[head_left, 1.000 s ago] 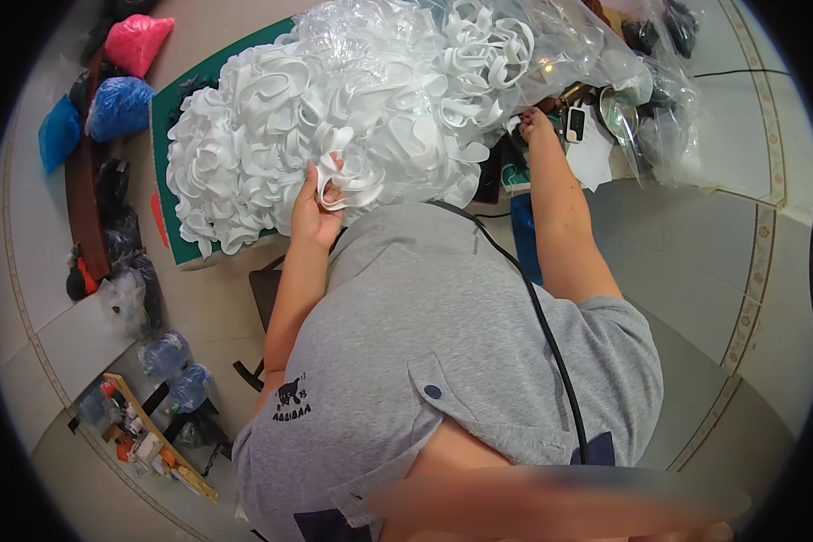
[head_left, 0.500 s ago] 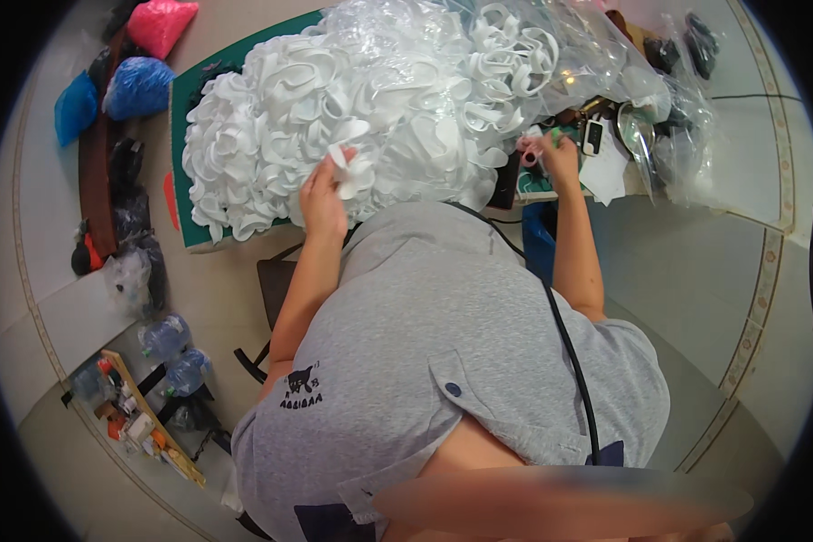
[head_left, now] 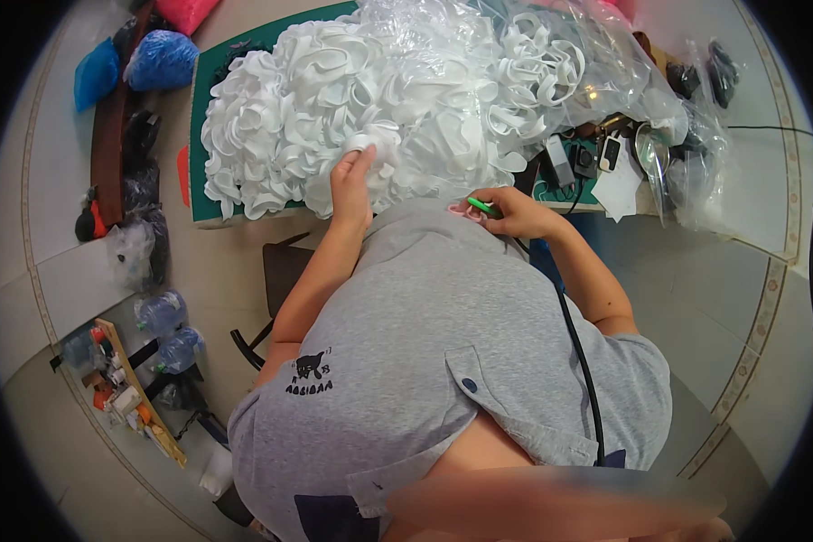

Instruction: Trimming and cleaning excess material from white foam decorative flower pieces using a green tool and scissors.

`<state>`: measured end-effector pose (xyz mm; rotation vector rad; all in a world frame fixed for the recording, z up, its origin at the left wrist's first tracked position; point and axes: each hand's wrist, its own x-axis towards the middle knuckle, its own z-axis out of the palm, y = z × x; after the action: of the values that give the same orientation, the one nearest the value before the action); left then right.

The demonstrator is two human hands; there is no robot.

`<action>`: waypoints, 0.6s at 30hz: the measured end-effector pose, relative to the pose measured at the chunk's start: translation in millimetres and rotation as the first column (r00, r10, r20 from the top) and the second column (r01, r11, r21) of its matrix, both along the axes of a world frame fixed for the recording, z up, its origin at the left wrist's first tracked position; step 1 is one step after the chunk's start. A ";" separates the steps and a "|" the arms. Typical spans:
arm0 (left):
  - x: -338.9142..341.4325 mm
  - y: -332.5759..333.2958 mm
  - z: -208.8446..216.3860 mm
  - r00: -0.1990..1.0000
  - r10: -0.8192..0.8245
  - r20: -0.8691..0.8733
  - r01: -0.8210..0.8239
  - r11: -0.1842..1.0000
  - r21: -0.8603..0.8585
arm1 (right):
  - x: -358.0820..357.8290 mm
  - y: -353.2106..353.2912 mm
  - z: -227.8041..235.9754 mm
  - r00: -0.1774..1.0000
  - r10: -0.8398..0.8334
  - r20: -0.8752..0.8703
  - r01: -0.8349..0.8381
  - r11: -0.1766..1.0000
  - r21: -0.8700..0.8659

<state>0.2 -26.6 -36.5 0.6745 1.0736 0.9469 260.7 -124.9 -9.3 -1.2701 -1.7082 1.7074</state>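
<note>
A large heap of white curled fabric strips [head_left: 289, 117] covers most of the green-topped table [head_left: 204, 99]. At the heap's near edge my left hand [head_left: 352, 185] pinches one white strip [head_left: 363, 142] between thumb and fingers. Close to my shirt front, my right hand [head_left: 519, 215] is closed on a small bright green and pink tool [head_left: 481, 207]. Its pink part looks like loops. My fingers cover the rest, and its exact kind cannot be made out.
Clear plastic sheeting [head_left: 619, 77] drapes over the table's right side. Near it lie a grey box-shaped device [head_left: 559, 161], a small white device [head_left: 610, 154] and white paper [head_left: 617, 191]. Blue bags [head_left: 161, 61] sit at the far left. A black cable [head_left: 580, 370] runs down my shirt.
My right hand has come from the table's right side toward my body with the green and pink tool. My left hand, still holding a white strip, has shifted slightly right.
</note>
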 end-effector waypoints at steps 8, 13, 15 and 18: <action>9.5 -0.4 3.5 0.946 0.116 0.302 -0.050 0.974 -0.220 | -6.3 21.2 -1.8 0.996 -0.076 0.043 0.087 0.859 -0.505; 9.8 1.3 -5.1 0.955 0.079 0.287 -0.041 0.990 -0.136 | 1.2 17.0 -18.0 1.000 -0.009 0.004 0.010 0.959 -0.282; 12.7 3.6 2.3 0.958 0.061 0.280 -0.015 0.986 -0.163 | 6.0 14.3 -25.7 0.998 -0.016 -0.067 0.001 0.976 -0.217; 21.7 3.1 15.3 0.974 0.028 0.226 -0.013 0.998 -0.069 | 6.7 19.2 -9.9 0.995 -0.036 0.093 0.080 0.842 -0.533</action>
<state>21.9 -23.5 -21.3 0.4873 0.9069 0.9763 267.4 -105.7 -19.2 -1.6214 -1.2408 2.2179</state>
